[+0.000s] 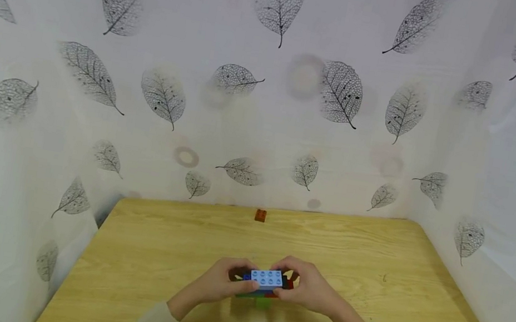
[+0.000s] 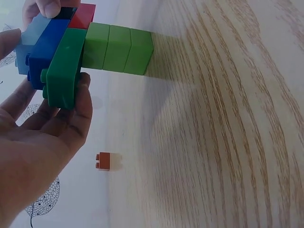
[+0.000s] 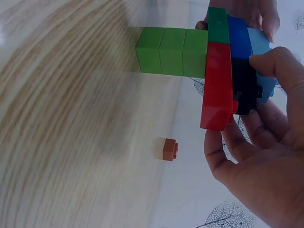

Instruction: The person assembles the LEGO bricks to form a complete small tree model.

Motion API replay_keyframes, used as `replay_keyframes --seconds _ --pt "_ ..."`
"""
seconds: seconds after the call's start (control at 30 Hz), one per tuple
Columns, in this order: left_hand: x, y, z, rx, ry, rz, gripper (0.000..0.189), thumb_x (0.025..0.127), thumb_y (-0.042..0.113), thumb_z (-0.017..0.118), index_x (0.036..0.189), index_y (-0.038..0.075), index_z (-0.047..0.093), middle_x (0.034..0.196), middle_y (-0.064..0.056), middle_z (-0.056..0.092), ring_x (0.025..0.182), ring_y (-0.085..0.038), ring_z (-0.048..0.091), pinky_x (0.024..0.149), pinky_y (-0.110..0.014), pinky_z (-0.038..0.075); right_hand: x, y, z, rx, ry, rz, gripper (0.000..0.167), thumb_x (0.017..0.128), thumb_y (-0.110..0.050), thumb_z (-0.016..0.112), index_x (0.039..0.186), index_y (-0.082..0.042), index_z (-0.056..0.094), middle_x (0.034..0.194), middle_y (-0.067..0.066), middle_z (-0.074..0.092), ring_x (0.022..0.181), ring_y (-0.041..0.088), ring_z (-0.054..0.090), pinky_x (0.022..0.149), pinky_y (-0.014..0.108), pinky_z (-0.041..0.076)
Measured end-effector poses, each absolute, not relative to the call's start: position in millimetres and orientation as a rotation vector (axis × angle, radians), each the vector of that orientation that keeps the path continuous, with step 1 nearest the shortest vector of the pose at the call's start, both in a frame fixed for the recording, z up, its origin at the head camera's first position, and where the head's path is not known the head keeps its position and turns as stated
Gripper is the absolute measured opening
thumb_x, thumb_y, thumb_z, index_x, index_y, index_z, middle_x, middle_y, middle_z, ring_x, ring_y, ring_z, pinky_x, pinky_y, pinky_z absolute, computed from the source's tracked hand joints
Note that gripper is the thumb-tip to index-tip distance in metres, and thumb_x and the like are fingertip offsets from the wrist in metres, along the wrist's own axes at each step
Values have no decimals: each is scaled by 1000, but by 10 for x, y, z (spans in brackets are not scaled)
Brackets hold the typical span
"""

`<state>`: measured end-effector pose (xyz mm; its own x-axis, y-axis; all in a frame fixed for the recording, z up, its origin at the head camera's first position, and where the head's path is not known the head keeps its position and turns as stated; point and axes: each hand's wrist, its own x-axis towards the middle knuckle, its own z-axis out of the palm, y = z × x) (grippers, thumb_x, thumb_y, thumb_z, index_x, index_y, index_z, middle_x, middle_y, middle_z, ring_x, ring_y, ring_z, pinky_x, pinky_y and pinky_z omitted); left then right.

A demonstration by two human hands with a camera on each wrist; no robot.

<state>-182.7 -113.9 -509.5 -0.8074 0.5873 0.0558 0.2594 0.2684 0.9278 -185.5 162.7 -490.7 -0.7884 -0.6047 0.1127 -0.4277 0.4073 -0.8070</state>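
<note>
A light blue toy building brick point(image 1: 267, 278) tops a stack of bricks on the table, studs facing up. Below it lie a blue brick point(image 2: 49, 47) and a black brick point(image 3: 244, 85) end to end. A dark green brick point(image 2: 65, 71) and a red brick point(image 3: 217, 88) form the layer beneath, overhanging a narrow column of light green bricks point(image 2: 118, 49). My left hand point(image 1: 221, 279) grips the light blue brick's left end, its fingers curled behind the stack. At the right end my right hand point(image 1: 311, 289) pinches the same brick, thumb on the near side over the black one.
A small orange-brown brick point(image 1: 260, 215) sits near the back edge of the wooden table point(image 1: 166, 231). White curtains point(image 1: 221, 138) printed with dark leaves hang behind the table and along both sides.
</note>
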Motion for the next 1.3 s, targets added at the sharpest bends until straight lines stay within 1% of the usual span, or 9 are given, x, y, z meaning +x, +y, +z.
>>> replay_keyframes --seconds 0.17,0.3,0.47,0.57,0.67,0.77,0.9,1.0,1.3 --pt "-1838 -1133 -5093 808 2236 1557 33 102 32 69 126 10 72 110 -9 74 92 -6 65 79 -24 56 -1847 1639 -4934 -917 2465 -1341 35 91 -21 82 123 -26 69 116 -7 70 103 7 62 83 33 52" --pt "-1884 -1139 -5127 818 2208 1610 35 106 31 62 128 5 71 119 -16 73 99 -6 65 85 -25 55 -1859 1647 -4954 -945 2470 -1343 34 91 -22 81 123 -24 70 116 -5 70 102 7 62 83 32 52" --pt "-2027 -1134 -5232 729 2280 1713 36 110 25 54 128 -1 69 121 -26 72 103 -16 69 87 -28 56 -1882 1643 -4953 -971 2486 -1332 33 92 -23 81 123 -22 70 116 -4 71 101 7 61 81 30 52" --pt "-2147 -1126 -5301 640 2403 1724 34 108 23 60 128 -2 68 116 -24 74 101 -24 72 83 -27 58 -1883 1639 -4940 -956 2481 -1322 33 92 -23 81 123 -23 70 117 -4 71 101 6 61 82 30 52" --pt "-2299 -1119 -5348 553 2540 1706 34 104 24 68 127 0 70 111 -15 76 98 -23 71 82 -26 56 -1883 1637 -4915 -938 2473 -1313 32 92 -25 81 123 -24 71 116 -6 71 101 6 61 83 29 52" --pt "-2487 -1109 -5361 477 2634 1684 35 100 22 73 128 2 70 109 -11 75 99 -23 71 84 -32 59 -1895 1642 -4900 -945 2477 -1302 32 92 -25 81 122 -23 71 116 -5 71 100 6 61 83 29 52" --pt "-2723 -1084 -5350 401 2672 1681 41 98 20 75 134 2 67 118 -19 73 108 -31 70 91 -45 60 -1908 1646 -4885 -939 2475 -1303 32 91 -26 81 122 -24 71 115 -6 71 100 6 61 83 29 51" --pt "-2852 -1049 -5358 357 2657 1685 46 97 20 75 139 1 64 129 -25 69 116 -35 68 97 -49 58 -1902 1647 -4882 -926 2467 -1303 32 91 -27 82 122 -25 72 115 -7 70 99 6 60 83 29 51" --pt "-3160 -890 -5413 204 2713 1538 56 93 21 78 145 6 60 133 -22 67 122 -37 63 108 -52 51 -1886 1642 -4899 -904 2463 -1294 32 91 -27 82 121 -25 72 115 -8 70 98 6 60 84 28 51"
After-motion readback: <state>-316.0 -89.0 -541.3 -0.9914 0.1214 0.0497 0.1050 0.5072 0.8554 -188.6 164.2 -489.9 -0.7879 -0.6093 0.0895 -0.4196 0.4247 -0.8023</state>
